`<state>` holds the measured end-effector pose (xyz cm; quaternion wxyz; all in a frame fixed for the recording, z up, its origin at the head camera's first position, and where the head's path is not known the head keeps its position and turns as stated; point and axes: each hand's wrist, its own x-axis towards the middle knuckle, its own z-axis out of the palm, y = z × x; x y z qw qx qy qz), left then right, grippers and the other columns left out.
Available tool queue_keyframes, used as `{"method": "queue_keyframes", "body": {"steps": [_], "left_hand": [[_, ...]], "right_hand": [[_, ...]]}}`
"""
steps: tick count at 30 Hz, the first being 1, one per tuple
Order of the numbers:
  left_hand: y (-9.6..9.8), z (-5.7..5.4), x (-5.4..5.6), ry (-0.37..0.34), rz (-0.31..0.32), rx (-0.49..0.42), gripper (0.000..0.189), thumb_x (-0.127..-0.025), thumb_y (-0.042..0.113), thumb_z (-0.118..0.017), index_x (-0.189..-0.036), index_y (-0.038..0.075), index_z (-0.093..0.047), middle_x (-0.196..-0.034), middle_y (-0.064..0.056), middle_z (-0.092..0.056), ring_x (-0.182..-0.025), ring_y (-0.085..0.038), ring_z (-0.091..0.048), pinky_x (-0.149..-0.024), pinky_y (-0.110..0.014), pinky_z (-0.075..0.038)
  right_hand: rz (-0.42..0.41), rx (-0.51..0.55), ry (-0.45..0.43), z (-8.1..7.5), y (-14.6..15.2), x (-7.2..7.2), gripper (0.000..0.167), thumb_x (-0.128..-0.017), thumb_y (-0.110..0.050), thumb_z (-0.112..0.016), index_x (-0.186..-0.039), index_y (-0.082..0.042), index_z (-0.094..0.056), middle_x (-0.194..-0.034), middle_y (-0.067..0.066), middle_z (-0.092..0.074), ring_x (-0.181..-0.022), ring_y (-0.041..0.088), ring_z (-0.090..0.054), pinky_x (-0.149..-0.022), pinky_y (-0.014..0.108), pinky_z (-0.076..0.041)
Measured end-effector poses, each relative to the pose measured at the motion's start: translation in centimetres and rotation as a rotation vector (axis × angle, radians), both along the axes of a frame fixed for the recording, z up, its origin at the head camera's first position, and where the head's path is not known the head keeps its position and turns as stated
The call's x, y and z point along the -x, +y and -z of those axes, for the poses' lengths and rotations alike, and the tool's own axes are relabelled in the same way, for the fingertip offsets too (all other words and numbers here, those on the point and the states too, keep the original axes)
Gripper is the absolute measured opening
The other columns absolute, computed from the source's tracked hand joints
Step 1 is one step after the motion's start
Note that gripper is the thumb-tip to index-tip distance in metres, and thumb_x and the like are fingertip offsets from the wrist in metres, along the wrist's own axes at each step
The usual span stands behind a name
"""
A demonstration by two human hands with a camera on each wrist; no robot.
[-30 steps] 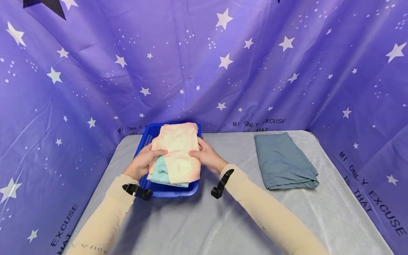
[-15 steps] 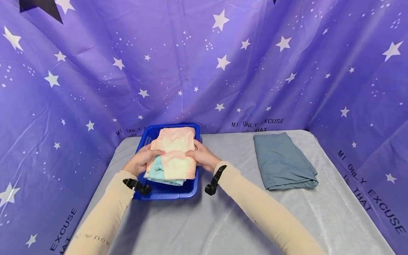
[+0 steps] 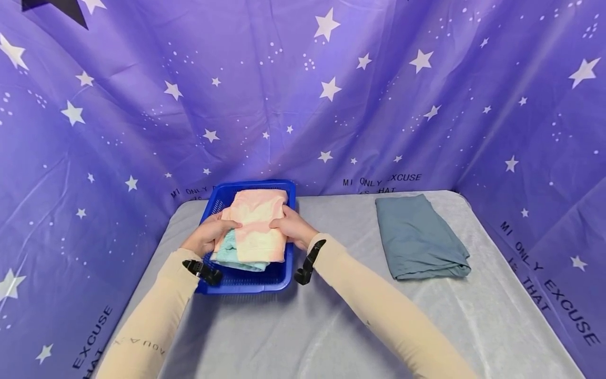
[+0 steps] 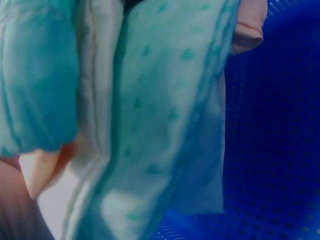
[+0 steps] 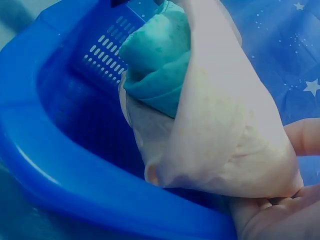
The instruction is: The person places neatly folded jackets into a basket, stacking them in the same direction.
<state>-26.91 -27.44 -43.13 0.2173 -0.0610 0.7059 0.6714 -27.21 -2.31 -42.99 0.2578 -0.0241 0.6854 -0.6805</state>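
The folded pink cloth (image 3: 258, 231) is held between the two hands (image 3: 207, 237) (image 3: 296, 227).

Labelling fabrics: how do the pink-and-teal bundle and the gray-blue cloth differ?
Color: the pink-and-teal bundle is mixed; the gray-blue cloth is one hue.
Pose: the left hand and right hand hold the bundle over the blue basket; the cloth lies on the table.
Size: the cloth looks larger than the bundle in the head view.
Both are folded.
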Motion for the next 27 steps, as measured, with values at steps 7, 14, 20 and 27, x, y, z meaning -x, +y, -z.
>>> {"method": "queue_keyframes", "body": {"steps": [7, 14, 20, 27], "left_hand": [[-0.1, 0.4, 0.0, 0.039, -0.031, 0.081, 0.016, -0.099, 0.008, -0.063, -0.107, 0.013, -0.051, -0.042, 0.01, -0.038, -0.028, -0.01, -0.036, -0.083, -0.022, -0.054], [0.1, 0.6, -0.2, 0.034, -0.042, 0.156, 0.056, -0.097, 0.007, -0.063, -0.149, 0.007, -0.04, -0.047, 0.013, -0.042, -0.03, -0.006, -0.032, -0.038, -0.02, -0.04], [0.4, 0.4, -0.3, 0.047, -0.022, 0.278, 0.081, -0.096, 0.011, -0.065, -0.161, 0.003, -0.019, -0.051, 0.014, -0.039, -0.036, -0.005, -0.031, -0.039, -0.021, -0.034], [0.8, 0.1, -0.4, 0.053, -0.008, 0.44, 0.086, -0.095, 0.015, -0.067, -0.161, 0.0, -0.014, -0.07, 0.0, -0.06, -0.038, -0.008, -0.031, -0.045, -0.024, -0.037]], "right_hand": [[0.007, -0.07, -0.003, -0.4, -0.9, 0.0, 0.081, -0.095, -0.005, -0.058, -0.165, -0.013, -0.018, -0.157, 0.016, -0.041, -0.124, 0.03, -0.06, -0.102, 0.047, -0.054], [0.024, -0.137, 0.001, -0.4, -1.2, -0.3, 0.09, -0.092, -0.01, -0.059, -0.165, -0.008, -0.007, -0.172, 0.013, -0.014, -0.141, 0.032, -0.046, -0.11, 0.048, -0.048], [0.028, -0.2, 0.068, -0.2, -1.3, -0.7, 0.09, -0.091, -0.014, -0.062, -0.164, -0.002, -0.01, -0.171, 0.016, -0.016, -0.152, 0.03, -0.031, -0.12, 0.045, -0.038], [-0.04, -0.301, 0.188, -0.3, -1.3, -1.8, 0.092, -0.092, -0.016, -0.061, -0.163, 0.003, -0.005, -0.17, 0.018, -0.016, -0.157, 0.026, -0.019, -0.128, 0.04, -0.019]]}}
